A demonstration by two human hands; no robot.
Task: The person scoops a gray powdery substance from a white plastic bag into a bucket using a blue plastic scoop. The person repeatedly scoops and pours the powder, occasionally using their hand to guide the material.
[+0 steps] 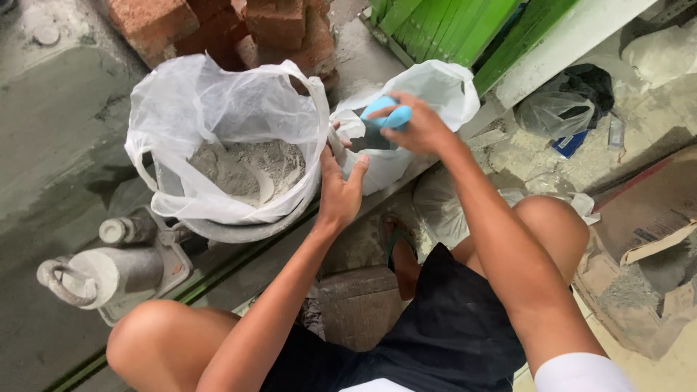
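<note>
- Head view, centre of the frame: I see my left hand [341, 190] pinching the near rim of a small white plastic bag [428, 91], thumb on the outside and fingers curled over the edge, holding the mouth open.
- Just above and to the right of it, my right hand [417, 127] is closed around a light blue scoop [387, 114], which sits at the mouth of that small bag, over the dark inside.
- I cannot tell whether the scoop carries anything.
- Left of centre, a larger white plastic bag [218, 109] lines a metal basin [239, 231]; grey powder [247, 168] lies heaped in it, and its rim touches the small bag.
- Top of the frame: red bricks [218, 25] are stacked behind the big bag, and green slats [450, 25] lean at the upper right.
- Lower left: a dusty grey tool with a ring handle [94, 276] lies on the concrete.
- Right edge: torn cardboard [653, 218] holds more grey powder.
- Bottom of the frame: my bare knees and dark shorts [450, 327] fill the foreground, above a flat stone block [359, 305].
</note>
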